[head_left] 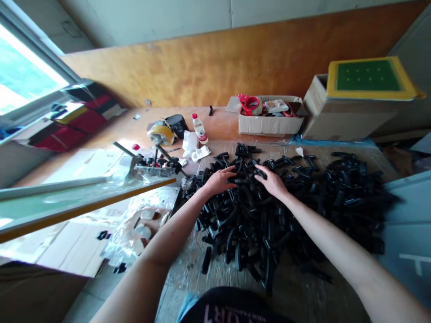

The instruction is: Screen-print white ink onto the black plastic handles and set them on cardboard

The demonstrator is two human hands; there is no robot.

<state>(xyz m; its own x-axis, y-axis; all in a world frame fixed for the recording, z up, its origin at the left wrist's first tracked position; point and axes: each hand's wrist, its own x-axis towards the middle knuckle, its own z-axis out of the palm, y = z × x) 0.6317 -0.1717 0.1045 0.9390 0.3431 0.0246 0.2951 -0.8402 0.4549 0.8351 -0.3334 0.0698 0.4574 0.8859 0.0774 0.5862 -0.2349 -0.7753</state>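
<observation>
A wooden table (232,125) carries a broad pile (286,206) of black parts. Behind the pile stands a low carton (269,124), and behind it to the right a bigger box (336,119). Left of the pile lie a bottle (200,128), white wrappers (193,148), a tape roll (161,133), a metal jig (151,168) and plastic bags (134,233).

Glossy black plastic handles (269,211), matt cardboard box (269,123)

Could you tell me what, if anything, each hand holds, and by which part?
Cannot tell: left hand and right hand lie on the black parts, no clear grip.
</observation>
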